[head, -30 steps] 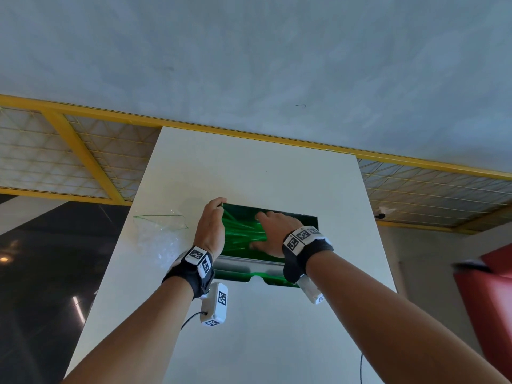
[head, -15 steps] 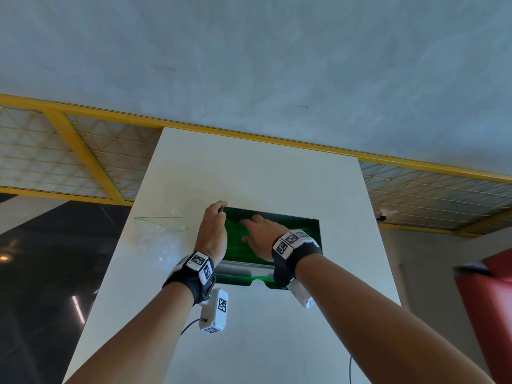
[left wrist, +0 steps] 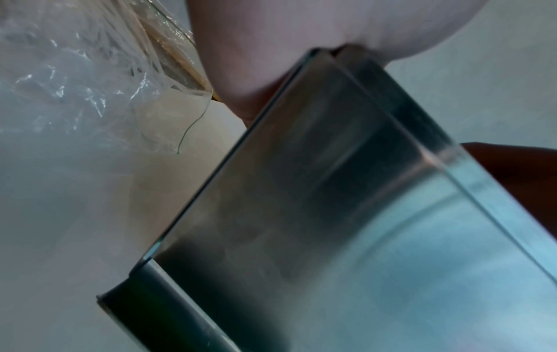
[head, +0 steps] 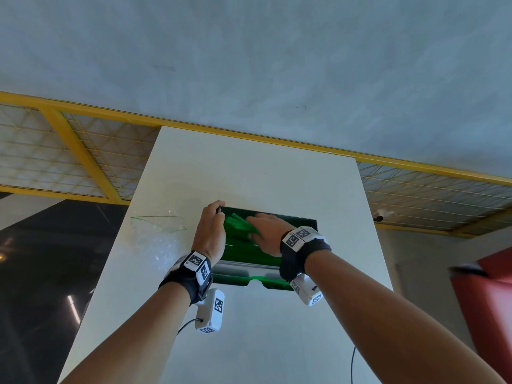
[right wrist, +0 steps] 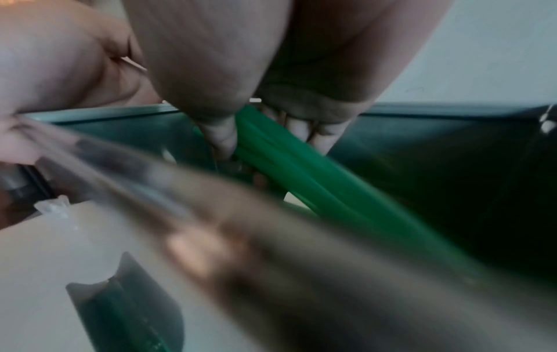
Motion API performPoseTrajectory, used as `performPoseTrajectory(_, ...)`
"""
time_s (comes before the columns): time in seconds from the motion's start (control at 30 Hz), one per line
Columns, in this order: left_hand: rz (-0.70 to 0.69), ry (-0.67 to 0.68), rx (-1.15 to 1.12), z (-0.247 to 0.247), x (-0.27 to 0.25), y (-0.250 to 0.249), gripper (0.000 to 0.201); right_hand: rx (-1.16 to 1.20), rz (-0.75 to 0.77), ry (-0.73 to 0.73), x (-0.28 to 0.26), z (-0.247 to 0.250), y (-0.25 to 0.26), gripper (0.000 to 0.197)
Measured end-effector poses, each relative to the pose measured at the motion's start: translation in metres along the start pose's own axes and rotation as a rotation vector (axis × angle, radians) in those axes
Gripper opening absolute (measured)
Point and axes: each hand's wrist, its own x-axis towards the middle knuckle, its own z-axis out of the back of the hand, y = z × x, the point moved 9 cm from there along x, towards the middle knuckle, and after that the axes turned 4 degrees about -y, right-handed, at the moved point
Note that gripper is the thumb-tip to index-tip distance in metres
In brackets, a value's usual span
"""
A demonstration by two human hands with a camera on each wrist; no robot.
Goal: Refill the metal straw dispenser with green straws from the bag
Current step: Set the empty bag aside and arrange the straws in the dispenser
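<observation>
Mid-refill: right hand (head: 266, 234) fingers (right wrist: 304, 129) pinching bunch of green straws (right wrist: 301, 171), tilted inside metal dispenser (head: 293, 223). Left hand (head: 210, 231) fingers curled over dispenser's left edge, steadying. Bag (head: 158, 234) on desk (head: 249, 167), outboard of left fingers. Next, prob: lay bunch flat, release.

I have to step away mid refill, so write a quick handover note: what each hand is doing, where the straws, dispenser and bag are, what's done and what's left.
Left hand: grips the left end wall of the metal straw dispenser, steadying it on the white table.
Right hand: inside the open top, its grip pinching a bundle of green straws.
Bag: clear, lying on the table left of the dispenser; no green shows in it.
Done: straws are in the dispenser, some showing at the front slot.
Left: lay the tilted bundle flat and level it.
</observation>
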Motion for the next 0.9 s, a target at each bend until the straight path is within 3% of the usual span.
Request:
performPoseTrajectory(0.1, 0.001, 0.001, -0.004, 0.000, 0.000, -0.001, 0.059, -0.088, 0.009, 0.003, 0.000, 0.000, -0.002, 0.034)
performPoseTrajectory(0.23, -0.026, 0.009, 0.026, -0.001, -0.001, -0.001, 0.058, -0.092, -0.043, 0.044, 0.000, -0.015, -0.003, 0.080)
performPoseTrajectory(0.3, -0.029, 0.011, 0.028, -0.002, 0.000, -0.001, 0.058, -0.048, -0.080, 0.052, 0.000, -0.019, -0.008, 0.094)
performPoseTrajectory(0.4, -0.029, 0.018, 0.032, -0.002, 0.001, 0.002, 0.051, -0.061, -0.161, 0.095, -0.006, -0.023, -0.027, 0.096)
performPoseTrajectory(0.53, -0.038, 0.020, 0.046, -0.002, 0.002, 0.004, 0.045, -0.169, -0.227, 0.181, -0.016, -0.032, -0.050, 0.083)
performPoseTrajectory(0.67, -0.041, 0.016, 0.052, -0.003, 0.002, 0.003, 0.051, -0.225, -0.154, 0.133, -0.014, -0.029, -0.042, 0.075)
performPoseTrajectory(0.9, -0.037, 0.015, 0.054, -0.004, 0.002, 0.003, 0.058, -0.235, -0.110, 0.049, -0.014, -0.008, -0.037, 0.088)
